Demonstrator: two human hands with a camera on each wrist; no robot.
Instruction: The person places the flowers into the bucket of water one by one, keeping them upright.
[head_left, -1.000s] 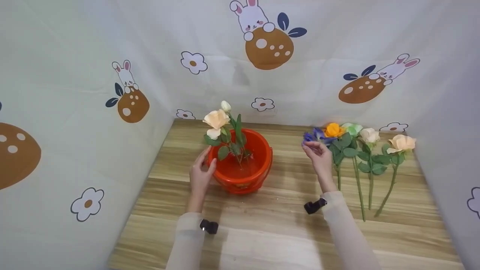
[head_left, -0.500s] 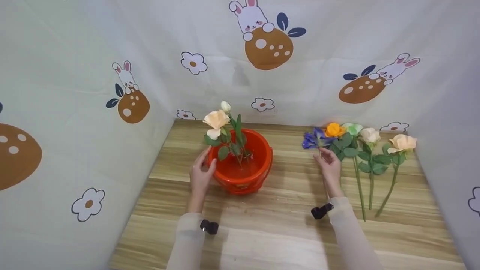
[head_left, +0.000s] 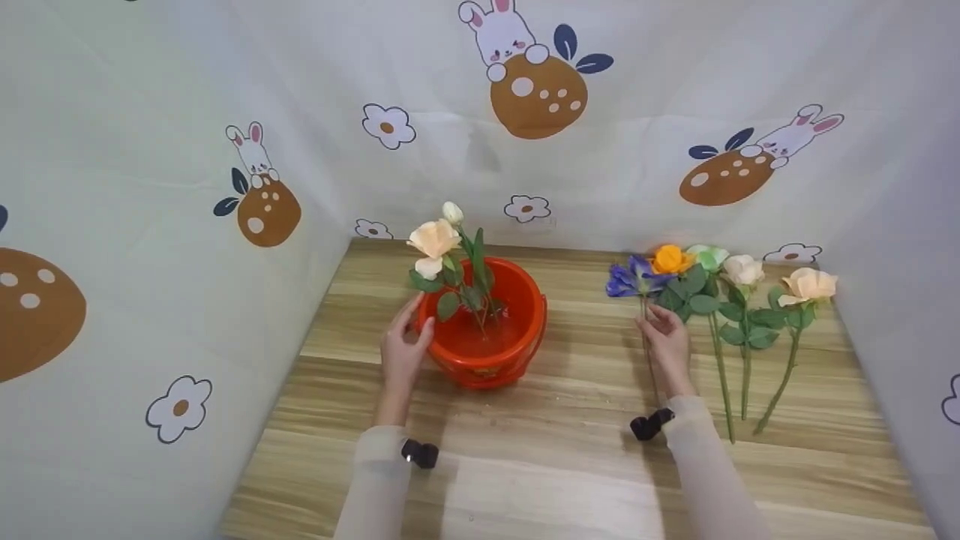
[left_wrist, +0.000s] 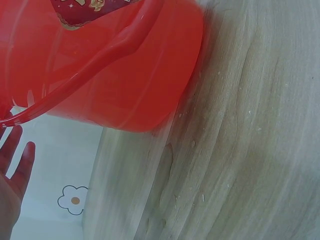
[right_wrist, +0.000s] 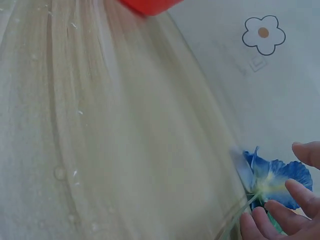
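Pale wooden desk (head_left: 525, 465) meets bunny-print cloth (head_left: 450, 169). The right hand (head_left: 670, 346) has drawn back from atop the blue flower (head_left: 637, 277) to its near side, grip spread (the left hand (head_left: 403, 352), also spread, touches the red bucket (head_left: 480, 377)); the flower lies right of the bucket, so seemingly unlifted.

You work inside a small makeshift booth (head_left: 315, 82), walled by pale sheeting (head_left: 622, 180) printed with cartoon rabbits (head_left: 506, 37) and white flowers (head_left: 388, 137) along the left, far and right edges of a wood-grain tabletop (head_left: 540, 487). Black wrist cameras (head_left: 421, 454) suggest a recording set-up; whether home or studio, you cannot tell.
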